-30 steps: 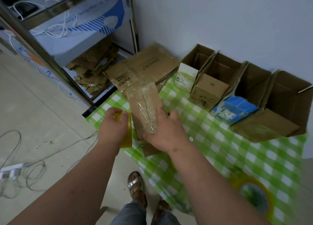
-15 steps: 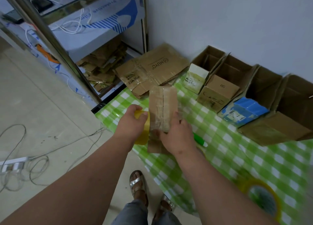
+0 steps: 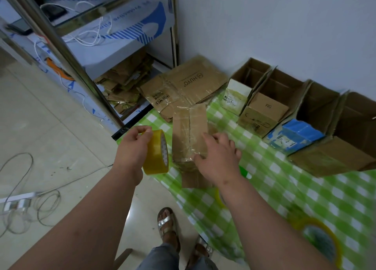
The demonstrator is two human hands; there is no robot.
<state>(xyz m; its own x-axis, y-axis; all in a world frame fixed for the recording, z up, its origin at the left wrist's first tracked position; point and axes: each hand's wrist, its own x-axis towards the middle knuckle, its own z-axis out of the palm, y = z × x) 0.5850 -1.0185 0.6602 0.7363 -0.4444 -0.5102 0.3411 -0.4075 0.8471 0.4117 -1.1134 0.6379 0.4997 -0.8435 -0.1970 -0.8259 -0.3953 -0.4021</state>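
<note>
The fingers [image 3: 142, 130] of the left hand [image 3: 132, 149] curl over the rim of a yellow tape roll [image 3: 156, 153] and grip it on edge. The right hand [image 3: 219, 162] clamps a small tape-wrapped cardboard box [image 3: 188, 133], with the thumb on its near lower corner and the fingers curled round its right side. The box sits between the two hands, just right of the roll, over the left edge of the green checked tablecloth [image 3: 274, 188]. Behind it lies a flattened carton [image 3: 189, 82]. A row of open cartons [image 3: 280, 90] lines the wall, with a blue box [image 3: 295, 135] in front of one of them.
</note>
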